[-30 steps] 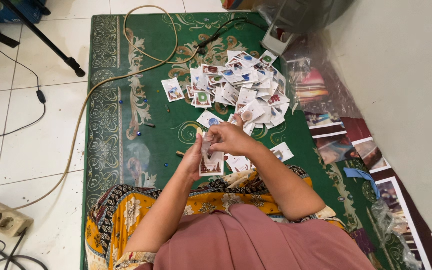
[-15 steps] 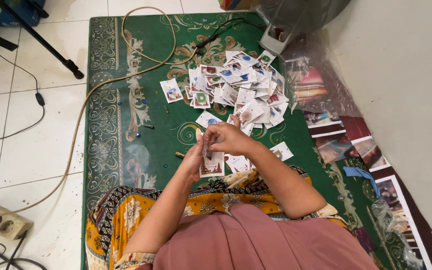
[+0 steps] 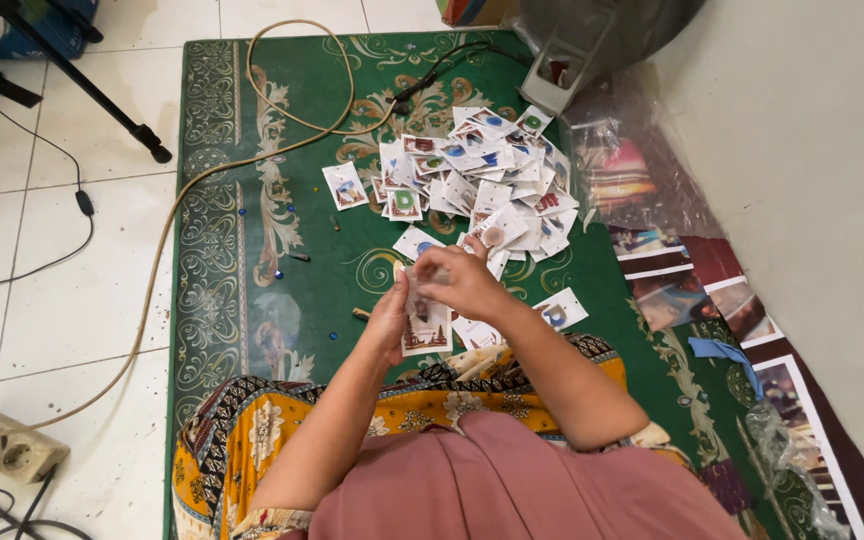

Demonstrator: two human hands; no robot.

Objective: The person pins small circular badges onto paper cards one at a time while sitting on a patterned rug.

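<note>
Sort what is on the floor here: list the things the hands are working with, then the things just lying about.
In hand:
- left hand and right hand, both on one small card
- pile of small picture cards ahead on the green rug
- single card by the right forearm

Lying about:
- beige cable
- power strip
- tripod leg
- plastic-wrapped prints

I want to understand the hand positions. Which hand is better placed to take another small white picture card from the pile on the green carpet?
Probably the right hand: it lies nearer the pile of small white picture cards on the green patterned carpet. The left hand sits closer to the body, steadying a small card with the right.
</note>
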